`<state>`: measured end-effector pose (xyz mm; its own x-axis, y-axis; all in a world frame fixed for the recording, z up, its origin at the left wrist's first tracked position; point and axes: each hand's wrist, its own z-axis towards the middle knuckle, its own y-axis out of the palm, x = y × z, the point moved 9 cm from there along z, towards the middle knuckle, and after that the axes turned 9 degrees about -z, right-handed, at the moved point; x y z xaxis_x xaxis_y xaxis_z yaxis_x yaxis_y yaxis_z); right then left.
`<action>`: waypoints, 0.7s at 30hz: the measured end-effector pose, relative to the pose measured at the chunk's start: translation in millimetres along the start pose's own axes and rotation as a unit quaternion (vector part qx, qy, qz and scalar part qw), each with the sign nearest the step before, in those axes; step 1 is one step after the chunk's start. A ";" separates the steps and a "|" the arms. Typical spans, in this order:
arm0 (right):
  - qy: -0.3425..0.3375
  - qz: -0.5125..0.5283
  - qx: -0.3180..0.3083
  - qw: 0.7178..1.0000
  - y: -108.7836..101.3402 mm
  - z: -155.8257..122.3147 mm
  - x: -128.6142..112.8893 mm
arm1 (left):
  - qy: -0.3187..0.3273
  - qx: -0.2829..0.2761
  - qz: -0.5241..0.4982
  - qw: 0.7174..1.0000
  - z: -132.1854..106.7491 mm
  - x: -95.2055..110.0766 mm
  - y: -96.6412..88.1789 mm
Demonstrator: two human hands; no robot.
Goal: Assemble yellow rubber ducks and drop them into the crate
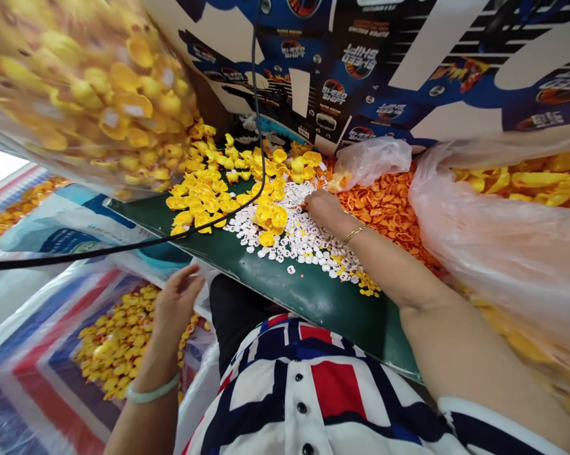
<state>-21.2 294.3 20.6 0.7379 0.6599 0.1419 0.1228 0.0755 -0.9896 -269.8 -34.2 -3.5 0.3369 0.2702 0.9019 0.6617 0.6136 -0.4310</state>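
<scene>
My right hand reaches forward onto the green table, its fingers curled down into a spread of small white discs beside an orange heap; what it grips is hidden. Yellow duck-shaped pieces lie in a pile to its left. My left hand hangs low off the table's near edge, fingers loosely apart and holding nothing, above a striped bag of yellow pieces. A pale bangle sits on my left wrist, a gold bracelet on my right.
A black cable runs across the table from the left and up. A clear bag of yellow pieces hangs at top left, another clear bag lies at right. Printed blue cartons stand behind.
</scene>
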 end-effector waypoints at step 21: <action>-0.040 0.485 -0.105 0.867 4.0 -125.0 -75.5 | -0.129 -0.246 -0.371 0.886 -25.7 58.6 196.2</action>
<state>6.5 151.4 9.1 0.5144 0.3866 -0.7655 -0.4060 -0.6765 -0.6144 -103.0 82.9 -36.0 -0.4350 0.1273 0.8914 0.8707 0.3117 0.3803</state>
